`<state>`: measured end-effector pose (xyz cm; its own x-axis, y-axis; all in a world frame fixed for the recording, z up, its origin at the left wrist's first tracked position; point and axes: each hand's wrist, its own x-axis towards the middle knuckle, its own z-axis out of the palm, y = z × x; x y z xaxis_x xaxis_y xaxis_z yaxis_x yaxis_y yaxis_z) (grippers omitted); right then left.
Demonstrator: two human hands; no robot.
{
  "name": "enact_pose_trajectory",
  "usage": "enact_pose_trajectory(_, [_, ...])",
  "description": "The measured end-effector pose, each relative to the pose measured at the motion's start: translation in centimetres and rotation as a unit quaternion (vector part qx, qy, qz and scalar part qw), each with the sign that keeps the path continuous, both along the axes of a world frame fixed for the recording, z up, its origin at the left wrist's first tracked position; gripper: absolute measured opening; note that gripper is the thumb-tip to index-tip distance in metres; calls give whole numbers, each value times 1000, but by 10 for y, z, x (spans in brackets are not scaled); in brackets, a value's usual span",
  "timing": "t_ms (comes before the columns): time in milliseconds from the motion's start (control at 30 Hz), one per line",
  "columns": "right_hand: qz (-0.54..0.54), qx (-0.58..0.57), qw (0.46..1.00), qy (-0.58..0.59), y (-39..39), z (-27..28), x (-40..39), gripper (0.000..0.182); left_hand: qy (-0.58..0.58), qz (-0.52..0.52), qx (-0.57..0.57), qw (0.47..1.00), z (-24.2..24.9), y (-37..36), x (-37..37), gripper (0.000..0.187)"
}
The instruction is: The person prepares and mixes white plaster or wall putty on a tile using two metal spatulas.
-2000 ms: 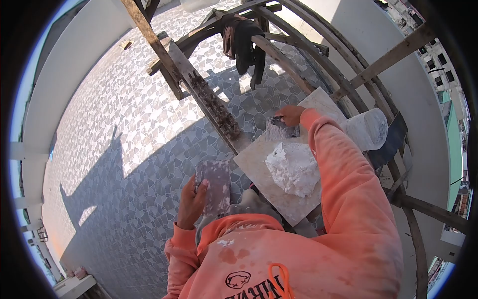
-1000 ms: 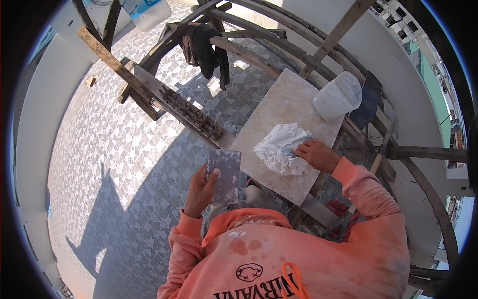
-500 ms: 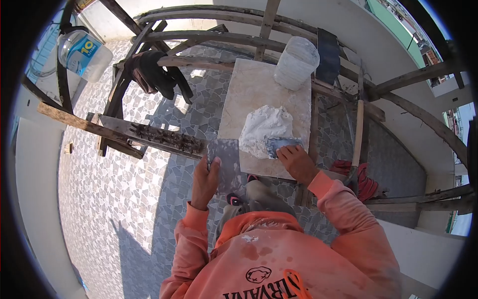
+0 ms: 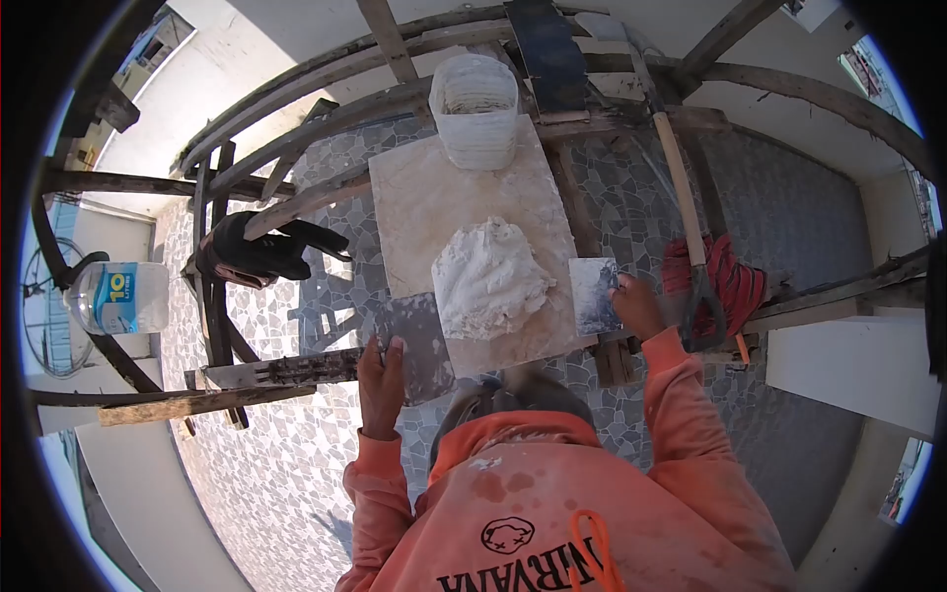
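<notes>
A mound of white plaster (image 4: 491, 281) lies on a pale square board (image 4: 406, 202) in front of me. My left hand (image 4: 380, 390) grips the near-left edge of a flat grey plate (image 4: 418, 345), which overlaps the board's near-left corner. In my right hand (image 4: 639, 308), the fingers are closed on a rectangular metal scraper (image 4: 593, 296) with white smears on its blade. The scraper is over the board's right edge, to the right of the plaster and apart from it. At the board's far end stands a translucent plastic tub (image 4: 477, 133).
Wooden beams (image 4: 385, 94) frame the work spot. A shovel (image 4: 681, 187) and a red striped cloth (image 4: 735, 286) are at the right. Dark fabric (image 4: 261, 247) hangs on the left beams, near a 10-litre plastic jug (image 4: 128, 298). A dark panel (image 4: 547, 59) leans behind.
The scraper has come off the plaster's near-right side, moved right and turned upright. The plaster is now a more gathered mound. My view has shifted, and the left hand still holds the plate.
</notes>
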<state>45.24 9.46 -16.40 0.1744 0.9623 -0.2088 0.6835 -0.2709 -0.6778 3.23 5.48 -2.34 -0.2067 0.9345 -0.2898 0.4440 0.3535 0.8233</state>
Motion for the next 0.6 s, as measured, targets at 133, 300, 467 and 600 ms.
enact_pose_trajectory(133, [-66,-137,988,2,-26,7,-33,25,-37,-30,-5,999,-7,23,-4,35])
enact_pose_trajectory(300, [-141,-128,958,217,-40,-8,-98,19,-13,-108,4,994,-7,54,-13,35])
enact_pose_trajectory(467, [-292,-105,802,510,-54,28,-140,14,2,-209,30,978,6,85,-23,33])
enact_pose_trajectory(600, [-265,-51,866,421,-57,23,-168,14,4,-311,92,946,1,111,-42,29])
